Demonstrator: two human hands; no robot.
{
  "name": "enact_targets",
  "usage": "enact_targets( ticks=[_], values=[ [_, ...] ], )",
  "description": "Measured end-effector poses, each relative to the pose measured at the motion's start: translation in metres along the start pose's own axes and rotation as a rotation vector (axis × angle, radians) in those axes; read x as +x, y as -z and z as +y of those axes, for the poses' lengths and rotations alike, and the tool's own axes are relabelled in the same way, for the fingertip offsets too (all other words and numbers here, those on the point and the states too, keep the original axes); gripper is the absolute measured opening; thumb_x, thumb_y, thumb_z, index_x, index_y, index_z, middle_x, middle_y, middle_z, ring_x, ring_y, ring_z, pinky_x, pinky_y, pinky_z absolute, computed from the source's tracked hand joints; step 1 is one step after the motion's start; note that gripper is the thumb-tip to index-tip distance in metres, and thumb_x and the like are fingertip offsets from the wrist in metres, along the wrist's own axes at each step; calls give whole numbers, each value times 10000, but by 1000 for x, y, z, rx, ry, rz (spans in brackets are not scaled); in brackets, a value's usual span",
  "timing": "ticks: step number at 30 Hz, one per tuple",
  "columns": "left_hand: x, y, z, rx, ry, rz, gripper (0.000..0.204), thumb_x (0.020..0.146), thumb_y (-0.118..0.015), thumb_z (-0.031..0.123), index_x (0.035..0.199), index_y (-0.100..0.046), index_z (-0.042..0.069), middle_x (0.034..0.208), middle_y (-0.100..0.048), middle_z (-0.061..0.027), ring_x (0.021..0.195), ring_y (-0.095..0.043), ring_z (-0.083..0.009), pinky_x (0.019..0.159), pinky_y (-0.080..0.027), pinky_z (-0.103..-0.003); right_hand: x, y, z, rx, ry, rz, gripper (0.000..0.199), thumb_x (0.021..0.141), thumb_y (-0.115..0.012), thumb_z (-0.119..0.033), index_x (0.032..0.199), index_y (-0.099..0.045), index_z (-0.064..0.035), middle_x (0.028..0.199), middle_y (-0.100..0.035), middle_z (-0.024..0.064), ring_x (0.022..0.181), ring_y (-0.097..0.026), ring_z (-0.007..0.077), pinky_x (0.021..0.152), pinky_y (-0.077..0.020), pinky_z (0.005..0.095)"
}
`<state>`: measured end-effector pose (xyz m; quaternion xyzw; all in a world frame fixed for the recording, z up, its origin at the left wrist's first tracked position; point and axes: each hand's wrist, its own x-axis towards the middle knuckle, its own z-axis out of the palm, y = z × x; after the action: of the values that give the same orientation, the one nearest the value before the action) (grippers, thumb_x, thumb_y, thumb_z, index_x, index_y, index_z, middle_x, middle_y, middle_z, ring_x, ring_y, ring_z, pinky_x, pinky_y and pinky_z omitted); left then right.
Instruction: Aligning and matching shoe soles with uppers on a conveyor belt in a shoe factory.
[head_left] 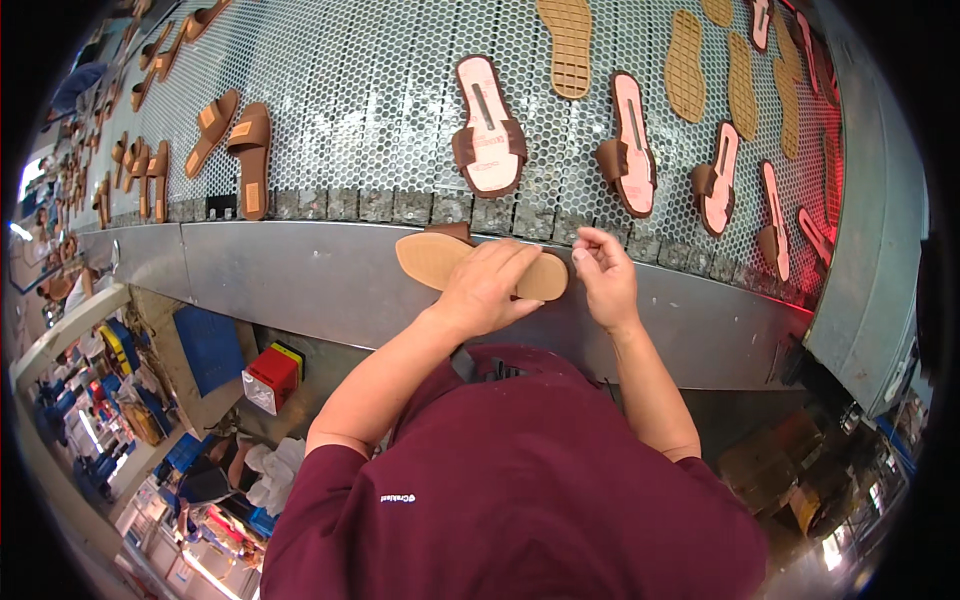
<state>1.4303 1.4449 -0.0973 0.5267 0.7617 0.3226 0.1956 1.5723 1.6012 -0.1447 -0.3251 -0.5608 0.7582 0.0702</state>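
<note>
A slide sandal (423, 262) lies tilted over the conveyor's metal edge, tan sole facing up, with part of its brown strap showing behind it. My left hand (488, 285) grips it around the middle, fingers across the sole and thumb along the near side. Just past the sandal's right end is my right hand (607, 283), fingers loosely curled and a small gap between thumb and forefinger; nothing shows in it. On the belt beyond stand brown-strapped uppers with pink insole undersides or linings, one upper (490, 135) nearest the sandal.
A perforated conveyor belt (360, 120) runs across behind a flat metal rail (300, 258). Loose tan soles (685, 70) and more uppers (632, 140) lie at right; finished brown sandals (252, 160) at left. A metal housing (875, 220) stands right. A red box (272, 380) sits below left.
</note>
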Motion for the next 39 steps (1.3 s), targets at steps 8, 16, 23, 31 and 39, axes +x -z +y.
enact_targets(
  ticks=[8, 16, 23, 31, 39],
  values=[
    [4, 3, 3, -43, 95, -19, 718, 643, -889, 154, 1273, -568, 31, 1253, -612, -154, 1174, -584, -343, 990, -491, -442, -4, 1, 3, 178, -149, -186, 388, 1087, -436, -268, 1090, -681, 31, 929, -700, 67, 783, -654, 116, 700, -544, 264],
    [11, 6, 12, -50, 122, -87, 722, 649, -896, 168, 1271, -558, 29, 1289, -595, -155, 1206, -566, -350, 1006, -484, -442, -6, 5, -1, 217, -143, -205, 403, 1090, -426, -272, 1080, -683, 38, 914, -696, 64, 775, -641, 116, 694, -523, 267],
    [7, -11, 13, 38, 73, -12, 697, 636, -863, 152, 1250, -564, 15, 1276, -608, -171, 1149, -601, -356, 973, -505, -442, -13, 1, -11, 68, -87, -170, 274, 1014, -586, -211, 1080, -684, 37, 920, -696, 51, 818, -621, 85, 723, -516, 259],
    [9, -17, 17, 91, 8, 73, 689, 592, -848, 136, 1205, -569, -8, 1218, -620, -182, 1087, -614, -366, 933, -514, -449, -14, -5, -20, -75, -105, -114, 290, 925, -708, -176, 1121, -678, 36, 962, -702, 52, 852, -620, 76, 758, -524, 261],
    [-11, 105, -39, 288, -251, 638, 691, 703, -841, 86, 1312, -513, 80, 1361, -545, -198, 1232, -577, -370, 1025, -479, -479, 56, 8, -75, -433, 279, -9, 725, 848, -785, -339, 1413, -485, 2, 1210, -653, 164, 1043, -647, 235, 919, -518, 363]
  ],
)
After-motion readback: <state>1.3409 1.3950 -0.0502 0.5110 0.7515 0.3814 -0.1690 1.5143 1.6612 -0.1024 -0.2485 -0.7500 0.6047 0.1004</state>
